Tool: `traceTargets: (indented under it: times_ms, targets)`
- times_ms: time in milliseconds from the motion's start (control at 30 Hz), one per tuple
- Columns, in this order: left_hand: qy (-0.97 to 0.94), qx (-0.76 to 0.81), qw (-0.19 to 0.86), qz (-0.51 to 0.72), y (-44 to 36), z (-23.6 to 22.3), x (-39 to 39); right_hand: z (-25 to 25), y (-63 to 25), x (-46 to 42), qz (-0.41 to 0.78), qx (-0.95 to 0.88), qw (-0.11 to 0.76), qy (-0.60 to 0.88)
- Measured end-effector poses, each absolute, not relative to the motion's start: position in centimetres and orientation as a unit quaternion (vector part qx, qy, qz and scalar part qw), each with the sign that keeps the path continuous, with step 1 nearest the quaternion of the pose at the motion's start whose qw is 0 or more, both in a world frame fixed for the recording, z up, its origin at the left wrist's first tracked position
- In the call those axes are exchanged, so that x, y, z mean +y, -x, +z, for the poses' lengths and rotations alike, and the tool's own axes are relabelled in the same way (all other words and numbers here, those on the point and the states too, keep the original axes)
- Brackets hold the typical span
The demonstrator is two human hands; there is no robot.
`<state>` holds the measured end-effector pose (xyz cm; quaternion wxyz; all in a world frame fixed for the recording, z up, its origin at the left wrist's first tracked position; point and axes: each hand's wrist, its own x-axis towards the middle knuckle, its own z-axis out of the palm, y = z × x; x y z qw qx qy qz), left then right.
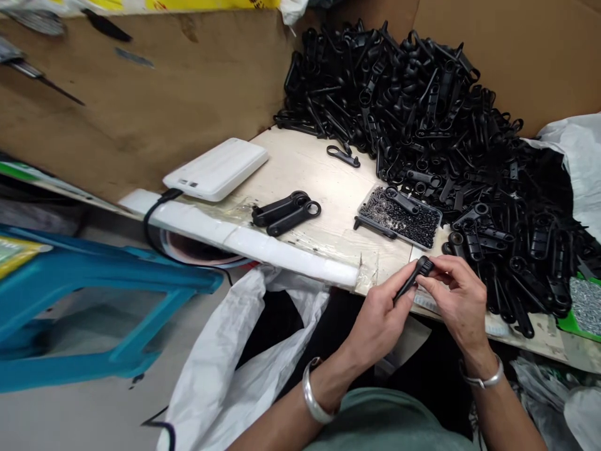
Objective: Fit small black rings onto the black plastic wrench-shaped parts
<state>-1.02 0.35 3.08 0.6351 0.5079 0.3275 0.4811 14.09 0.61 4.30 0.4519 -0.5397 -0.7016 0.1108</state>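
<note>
Both hands meet at the table's near edge around one black plastic clip (414, 276). My left hand (381, 319) grips the clip's lower shaft. My right hand (457, 296) pinches its upper end with thumb and fingertips. Just beyond the hands lies a small clear tray (433, 216) of tiny dark metal parts, with one clip resting across it. A big heap of the same black clips (451, 138) covers the table's right and back. Two finished-looking clips (286, 213) lie together at the table's left part.
A white power bank (216, 168) with a black cable sits at the table's left corner. A white sack (235, 351) hangs open below the edge. A blue plastic stool (84, 300) stands to the left. Brown cardboard walls back the table. White bags lie at right.
</note>
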Motion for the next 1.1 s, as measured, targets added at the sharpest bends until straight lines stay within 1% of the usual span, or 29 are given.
traceTargets:
  times_ms: [133,233,367,467,533,600,667,767,833,867,933,1000,1033,1100]
  targets:
    - [-0.6,0.331,0.559,0.467,1.4,2.7,0.4,4.8,-13.8,0.0,0.079,-0.721,0.422,0.545]
    - [-0.619,0.358,0.52,0.468,1.6,2.4,0.5,5.1,-13.4,-0.6,0.097,-0.719,0.418,0.547]
    - [-0.583,0.418,0.529,0.454,2.0,2.7,0.3,5.3,-13.7,-1.0,0.208,-0.696,0.422,0.542]
    - [-0.588,0.399,0.548,0.442,2.0,3.4,-0.3,4.8,-14.4,-1.2,0.326,-0.643,0.428,0.545]
    - [-0.592,0.388,0.552,0.441,2.0,3.7,-0.6,4.3,-14.4,-1.3,0.377,-0.618,0.416,0.55]
    - [-0.586,0.397,0.546,0.448,2.0,3.9,-0.7,4.0,-13.9,-1.4,0.378,-0.609,0.412,0.563]
    - [-0.591,0.411,0.524,0.455,2.2,3.9,-0.4,3.9,-13.1,-0.9,0.355,-0.613,0.418,0.568]
    - [-0.648,0.436,0.445,0.438,3.7,4.2,0.8,4.4,-12.4,1.2,0.355,-0.663,0.387,0.534]
    - [-0.691,0.492,0.352,0.396,5.5,4.5,2.1,5.2,-12.7,3.6,0.323,-0.698,0.352,0.533]
    - [-0.703,0.534,0.296,0.364,6.4,4.6,3.0,5.6,-12.9,5.1,0.273,-0.711,0.334,0.555]
    - [-0.706,0.614,0.194,0.295,8.3,5.0,4.8,6.4,-13.4,7.9,0.11,-0.737,0.278,0.606]
    - [-0.716,0.65,0.11,0.231,10.0,5.2,6.6,6.9,-13.5,10.5,-0.017,-0.753,0.172,0.635]
    - [-0.725,0.655,0.079,0.199,10.6,5.2,7.5,7.0,-13.5,11.5,-0.049,-0.753,0.114,0.646]
    - [-0.744,0.651,0.047,0.143,11.6,5.0,9.0,6.9,-13.4,13.1,-0.064,-0.751,0.026,0.657]
